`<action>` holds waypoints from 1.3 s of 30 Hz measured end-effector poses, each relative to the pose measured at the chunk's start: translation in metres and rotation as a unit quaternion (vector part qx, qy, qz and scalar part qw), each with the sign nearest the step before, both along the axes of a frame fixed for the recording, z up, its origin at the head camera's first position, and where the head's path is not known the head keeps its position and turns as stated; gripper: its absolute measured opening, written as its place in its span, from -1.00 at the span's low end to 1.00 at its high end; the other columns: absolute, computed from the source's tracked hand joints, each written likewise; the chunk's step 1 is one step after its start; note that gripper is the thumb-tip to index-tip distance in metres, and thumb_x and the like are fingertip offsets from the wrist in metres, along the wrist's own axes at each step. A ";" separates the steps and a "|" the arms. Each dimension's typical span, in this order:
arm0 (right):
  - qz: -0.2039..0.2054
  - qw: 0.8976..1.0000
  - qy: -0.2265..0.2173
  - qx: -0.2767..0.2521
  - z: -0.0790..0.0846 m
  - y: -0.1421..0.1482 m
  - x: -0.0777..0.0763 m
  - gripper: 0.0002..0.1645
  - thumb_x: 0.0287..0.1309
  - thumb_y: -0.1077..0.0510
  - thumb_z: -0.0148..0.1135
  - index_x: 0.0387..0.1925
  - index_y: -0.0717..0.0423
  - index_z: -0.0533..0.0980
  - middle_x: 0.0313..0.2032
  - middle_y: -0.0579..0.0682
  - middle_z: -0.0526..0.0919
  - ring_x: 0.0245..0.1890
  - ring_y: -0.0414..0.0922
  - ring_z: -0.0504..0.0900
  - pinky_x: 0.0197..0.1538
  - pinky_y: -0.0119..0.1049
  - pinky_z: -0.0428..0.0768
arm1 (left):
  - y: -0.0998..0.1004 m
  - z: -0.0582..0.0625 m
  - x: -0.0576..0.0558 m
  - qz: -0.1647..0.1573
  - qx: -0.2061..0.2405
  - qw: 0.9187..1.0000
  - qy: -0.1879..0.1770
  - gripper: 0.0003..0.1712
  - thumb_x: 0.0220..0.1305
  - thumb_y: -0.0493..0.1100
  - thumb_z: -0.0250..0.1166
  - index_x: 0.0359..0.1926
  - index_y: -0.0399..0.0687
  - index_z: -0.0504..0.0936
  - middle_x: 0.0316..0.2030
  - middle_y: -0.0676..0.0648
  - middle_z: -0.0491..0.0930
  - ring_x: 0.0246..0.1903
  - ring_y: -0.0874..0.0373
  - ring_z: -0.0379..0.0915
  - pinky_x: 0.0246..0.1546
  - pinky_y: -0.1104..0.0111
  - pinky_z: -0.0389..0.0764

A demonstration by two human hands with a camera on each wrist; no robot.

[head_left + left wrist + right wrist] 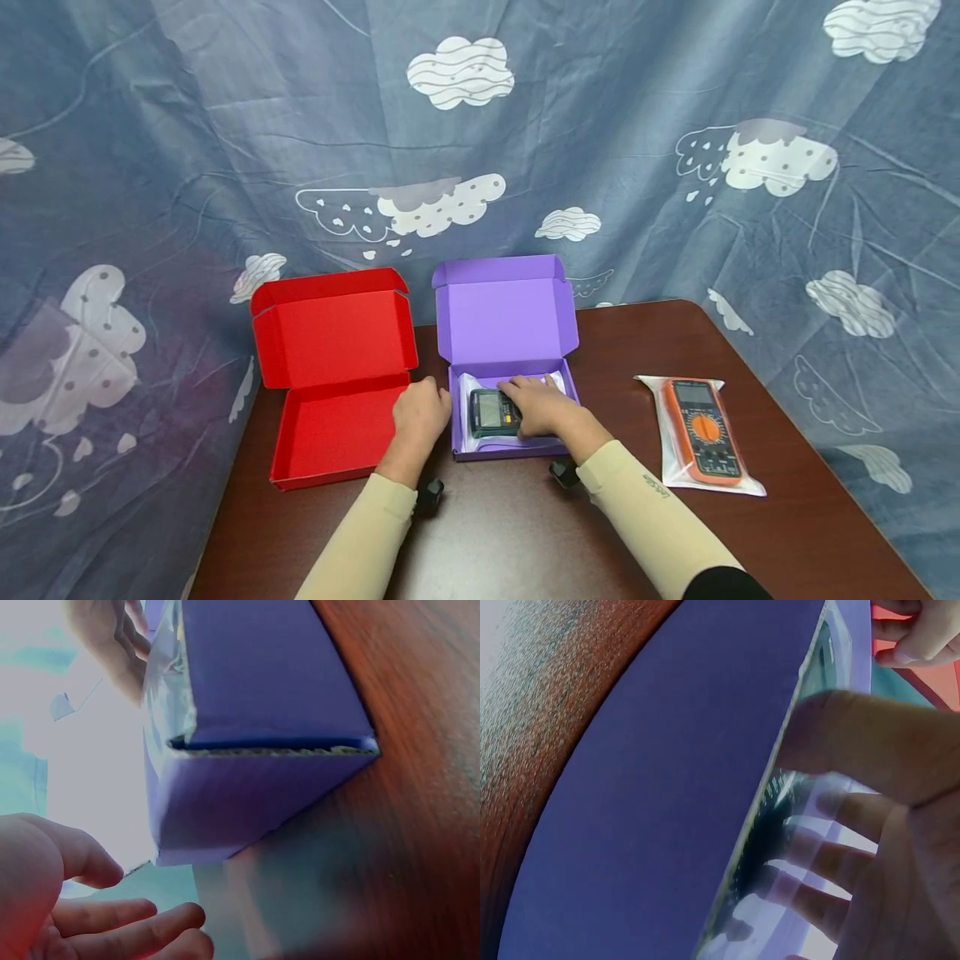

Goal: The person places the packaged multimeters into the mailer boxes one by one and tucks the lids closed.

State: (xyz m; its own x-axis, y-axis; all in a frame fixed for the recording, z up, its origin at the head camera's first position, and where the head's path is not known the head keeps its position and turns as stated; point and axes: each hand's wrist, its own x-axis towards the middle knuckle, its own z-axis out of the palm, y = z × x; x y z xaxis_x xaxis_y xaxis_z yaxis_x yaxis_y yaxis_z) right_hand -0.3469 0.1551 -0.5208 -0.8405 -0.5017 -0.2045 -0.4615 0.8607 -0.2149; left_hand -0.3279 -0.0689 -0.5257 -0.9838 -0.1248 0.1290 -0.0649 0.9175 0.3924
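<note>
A dark green digital multimeter (491,412) lies in clear plastic wrapping inside the open purple box (498,321). My right hand (543,407) reaches into the box and grips the multimeter's right part, thumb (832,735) on the near side and fingers (832,859) on the far side; the hand covers that end. Just left of the purple box is my left hand (422,410), by the right edge of the red box (341,337). In the left wrist view its fingers (142,930) are loosely bent with nothing between them, apart from the purple box's corner.
The red box stands with its lid raised on the brown table (495,525). At the right lies an orange multimeter (705,429) in a clear plastic bag. A blue cloud-patterned curtain (637,150) hangs behind and beside the table.
</note>
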 end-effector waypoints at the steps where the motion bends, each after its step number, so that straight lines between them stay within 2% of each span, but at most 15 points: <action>1: -0.002 1.000 -0.003 -0.006 0.000 0.001 0.000 0.15 -0.17 0.06 0.62 0.50 0.08 0.29 0.39 0.11 0.39 0.42 0.11 0.31 0.42 0.36 0.06 | 0.001 0.001 -0.001 -0.002 0.006 1.000 0.004 -0.76 0.32 -0.10 0.27 -0.30 -0.23 0.65 -0.46 -0.24 0.64 -0.47 -0.18 0.62 -0.44 0.03 0.64; 5: -0.009 0.999 -0.005 -0.035 0.001 0.007 -0.001 0.10 -0.05 -0.09 0.57 0.50 0.10 0.29 0.44 0.19 0.32 0.46 0.16 0.25 0.42 0.36 0.05 | 0.004 0.003 -0.003 -0.005 0.022 1.000 0.020 -0.75 0.34 -0.11 0.27 -0.26 -0.27 0.60 -0.39 -0.29 0.65 -0.41 -0.23 0.64 -0.37 -0.02 0.66; 10: -0.012 0.998 0.036 -0.057 0.004 0.014 -0.006 0.01 0.10 -0.21 0.47 0.47 0.15 0.34 0.47 0.27 0.26 0.46 0.22 0.24 0.40 0.35 0.12 | 0.009 0.006 -0.007 -0.007 0.031 0.998 0.046 -0.73 0.34 -0.14 0.26 -0.18 -0.33 0.59 -0.32 -0.33 0.67 -0.34 -0.26 0.66 -0.31 -0.05 0.66; 13: -0.025 0.995 0.073 -0.064 0.006 0.017 -0.009 -0.02 0.14 -0.21 0.44 0.46 0.15 0.35 0.49 0.30 0.21 0.45 0.28 0.25 0.39 0.35 0.16 | 0.010 0.009 -0.010 -0.013 0.037 0.997 0.060 -0.59 0.34 -0.16 0.26 0.06 -0.40 0.59 -0.21 -0.34 0.69 -0.27 -0.26 0.68 -0.24 -0.05 0.67; 17: -0.054 0.988 0.128 -0.068 0.008 0.021 -0.012 -0.05 0.12 -0.12 0.47 0.45 0.18 0.35 0.50 0.35 0.15 0.44 0.33 0.24 0.39 0.29 0.22 | 0.010 0.011 -0.015 -0.019 0.050 0.996 0.074 -0.35 0.33 -0.15 0.26 0.35 -0.44 0.42 -0.06 -0.34 0.68 -0.19 -0.26 0.68 -0.15 -0.05 0.66; 23: -0.108 0.971 0.186 -0.104 0.009 0.028 -0.016 -0.09 0.09 0.02 0.43 0.43 0.21 0.34 0.48 0.37 0.13 0.45 0.34 0.18 0.41 0.26 0.20 | 0.009 0.016 -0.022 -0.029 0.099 0.992 0.079 -0.22 0.32 -0.15 0.26 0.45 -0.44 0.27 0.19 -0.34 0.57 0.00 -0.28 0.63 0.06 -0.04 0.59; 27: -0.150 0.953 0.222 -0.138 0.010 0.032 -0.017 -0.10 0.09 0.08 0.41 0.44 0.23 0.31 0.48 0.37 0.10 0.49 0.33 0.07 0.45 0.25 0.08 | 0.008 0.020 -0.026 -0.044 0.135 0.987 0.078 -0.18 0.31 -0.18 0.26 0.49 -0.45 0.20 0.33 -0.33 0.45 0.17 -0.26 0.53 0.20 -0.03 0.50; 30: -0.189 0.936 0.246 -0.169 0.012 0.035 -0.019 -0.05 0.04 0.12 0.42 0.45 0.27 0.27 0.49 0.40 0.05 0.51 0.35 -0.02 0.46 0.28 0.02 | 0.008 0.024 -0.030 -0.055 0.157 0.983 0.082 -0.16 0.30 -0.19 0.24 0.50 -0.44 0.17 0.38 -0.33 0.39 0.26 -0.24 0.46 0.26 -0.02 0.45; 32: -0.218 0.925 0.248 -0.186 0.013 0.037 -0.020 0.01 0.01 0.13 0.42 0.47 0.30 0.22 0.51 0.41 -0.02 0.52 0.36 -0.06 0.45 0.30 0.00 | 0.008 0.025 -0.032 -0.063 0.174 0.979 0.083 -0.14 0.29 -0.18 0.23 0.51 -0.45 0.15 0.41 -0.35 0.34 0.31 -0.24 0.40 0.30 -0.02 0.40; 35: -0.259 0.914 0.231 -0.212 0.016 0.039 -0.020 0.09 0.01 0.13 0.43 0.51 0.32 0.14 0.52 0.46 -0.10 0.51 0.40 -0.06 0.42 0.34 0.04 | 0.008 0.029 -0.034 -0.085 0.214 0.969 0.088 -0.13 0.26 -0.19 0.22 0.50 -0.48 0.15 0.41 -0.41 0.31 0.37 -0.26 0.32 0.36 -0.01 0.32; 39: -0.298 0.909 0.177 -0.231 0.017 0.041 -0.020 0.14 0.10 0.10 0.39 0.57 0.29 -0.02 0.53 0.49 -0.13 0.48 0.44 0.02 0.38 0.36 0.12 | 0.009 0.034 -0.036 -0.117 0.275 0.950 0.089 -0.21 0.23 -0.26 0.22 0.46 -0.43 0.24 0.29 -0.44 0.42 0.27 -0.32 0.40 0.31 -0.05 0.37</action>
